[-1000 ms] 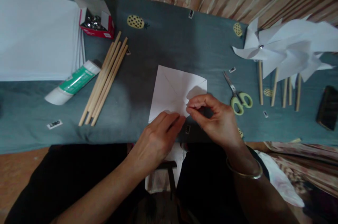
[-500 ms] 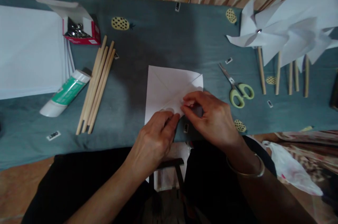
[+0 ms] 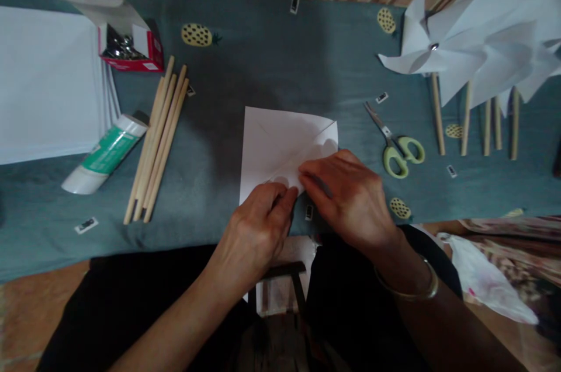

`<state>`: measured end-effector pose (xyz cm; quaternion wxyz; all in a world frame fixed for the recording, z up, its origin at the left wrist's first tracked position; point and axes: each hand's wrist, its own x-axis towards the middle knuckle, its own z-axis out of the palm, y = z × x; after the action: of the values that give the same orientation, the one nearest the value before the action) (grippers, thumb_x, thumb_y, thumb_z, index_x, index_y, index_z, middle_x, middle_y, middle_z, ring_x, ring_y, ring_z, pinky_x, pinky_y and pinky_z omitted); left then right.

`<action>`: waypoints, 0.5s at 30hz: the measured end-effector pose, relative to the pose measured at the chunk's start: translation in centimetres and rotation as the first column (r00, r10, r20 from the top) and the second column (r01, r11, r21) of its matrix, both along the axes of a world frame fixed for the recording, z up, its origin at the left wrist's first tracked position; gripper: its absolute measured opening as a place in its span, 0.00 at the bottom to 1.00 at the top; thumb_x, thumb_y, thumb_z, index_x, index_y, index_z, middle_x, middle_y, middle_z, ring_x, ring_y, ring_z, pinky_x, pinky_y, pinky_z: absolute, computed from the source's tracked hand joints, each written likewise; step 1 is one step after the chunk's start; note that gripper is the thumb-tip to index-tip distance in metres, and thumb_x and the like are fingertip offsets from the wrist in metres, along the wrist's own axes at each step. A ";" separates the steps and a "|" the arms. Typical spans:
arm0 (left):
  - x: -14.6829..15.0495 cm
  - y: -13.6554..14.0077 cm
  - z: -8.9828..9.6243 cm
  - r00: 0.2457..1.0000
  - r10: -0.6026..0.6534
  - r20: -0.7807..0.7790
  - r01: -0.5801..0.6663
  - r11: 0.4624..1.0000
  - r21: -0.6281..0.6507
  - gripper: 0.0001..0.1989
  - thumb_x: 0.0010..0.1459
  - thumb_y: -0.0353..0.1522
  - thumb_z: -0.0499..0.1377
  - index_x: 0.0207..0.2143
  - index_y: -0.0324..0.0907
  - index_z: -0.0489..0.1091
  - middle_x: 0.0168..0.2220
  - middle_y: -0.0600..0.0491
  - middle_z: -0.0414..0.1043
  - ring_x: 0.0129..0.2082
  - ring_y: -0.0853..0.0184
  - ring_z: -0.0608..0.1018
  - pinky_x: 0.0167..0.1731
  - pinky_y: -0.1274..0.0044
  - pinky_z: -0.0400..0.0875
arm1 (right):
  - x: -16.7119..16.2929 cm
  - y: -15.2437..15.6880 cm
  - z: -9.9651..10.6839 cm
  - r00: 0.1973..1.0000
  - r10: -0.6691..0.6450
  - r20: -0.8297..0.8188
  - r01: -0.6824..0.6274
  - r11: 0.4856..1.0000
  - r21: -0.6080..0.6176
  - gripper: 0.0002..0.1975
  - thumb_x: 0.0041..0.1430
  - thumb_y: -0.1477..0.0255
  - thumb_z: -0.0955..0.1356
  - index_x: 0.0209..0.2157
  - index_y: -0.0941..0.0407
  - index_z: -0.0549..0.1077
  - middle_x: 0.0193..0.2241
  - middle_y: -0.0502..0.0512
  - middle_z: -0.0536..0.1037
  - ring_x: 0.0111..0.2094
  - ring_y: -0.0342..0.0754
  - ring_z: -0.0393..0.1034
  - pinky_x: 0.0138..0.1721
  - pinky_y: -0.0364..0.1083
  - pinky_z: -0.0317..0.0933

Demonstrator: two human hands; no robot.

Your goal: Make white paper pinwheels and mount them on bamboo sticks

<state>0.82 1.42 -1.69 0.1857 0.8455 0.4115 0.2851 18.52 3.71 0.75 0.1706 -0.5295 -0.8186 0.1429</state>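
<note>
A square white sheet of paper (image 3: 280, 135) lies near the table's front edge, with diagonal lines running in from its corners. My left hand (image 3: 263, 226) pinches the lower part of this sheet between thumb and fingers. Close beside it on the right, my right hand (image 3: 350, 200) is closed in a pinch, thumb and fingertips meeting at the paper's lower right part. The lower edge of the sheet is hidden behind both hands. Scissors with green handles (image 3: 397, 156) lie to the right of my right hand, their blades pointing away from me.
Wooden sticks (image 3: 153, 150), a glue bottle (image 3: 105, 153), a red box of metal pins (image 3: 127, 54) and a paper stack (image 3: 48, 86) lie on the left. Several white paper pinwheels (image 3: 464, 51) on sticks lie at the right. A plastic bag (image 3: 486, 281) is below the table.
My right fingertips have shifted slightly left and closed tighter at the paper. My left hand keeps its hold. The view has turned slightly.
</note>
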 end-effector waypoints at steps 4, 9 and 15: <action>0.0 0.1 0.0 1.000 -0.001 0.013 0.001 1.000 0.002 0.11 0.64 0.24 0.54 0.47 0.29 0.69 0.38 0.43 0.74 0.35 0.66 0.77 0.34 0.76 0.79 | -0.1 -0.1 0.0 1.000 0.019 0.004 -0.019 1.000 0.024 0.10 0.65 0.77 0.64 0.33 0.61 0.78 0.31 0.57 0.81 0.35 0.51 0.74 0.42 0.50 0.65; 0.1 0.2 0.2 1.000 -0.003 0.009 0.003 1.000 -0.018 0.11 0.64 0.24 0.54 0.47 0.27 0.70 0.37 0.43 0.74 0.35 0.65 0.77 0.33 0.75 0.79 | -0.2 -0.4 -0.1 0.998 0.027 0.057 -0.030 0.997 0.064 0.10 0.65 0.77 0.64 0.37 0.62 0.78 0.34 0.58 0.81 0.38 0.52 0.72 0.42 0.50 0.66; 0.0 0.1 0.2 1.000 0.000 -0.015 0.000 1.000 -0.029 0.11 0.66 0.25 0.52 0.47 0.30 0.70 0.37 0.44 0.74 0.35 0.66 0.77 0.32 0.75 0.79 | -0.6 -0.3 0.0 0.978 0.069 0.199 -0.087 0.992 0.086 0.11 0.66 0.76 0.63 0.40 0.61 0.77 0.37 0.59 0.80 0.38 0.54 0.69 0.40 0.51 0.66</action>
<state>0.82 1.53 -1.45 0.1951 0.8448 0.4169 0.2727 17.96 3.40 0.78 0.1083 -0.4999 -0.8573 0.0577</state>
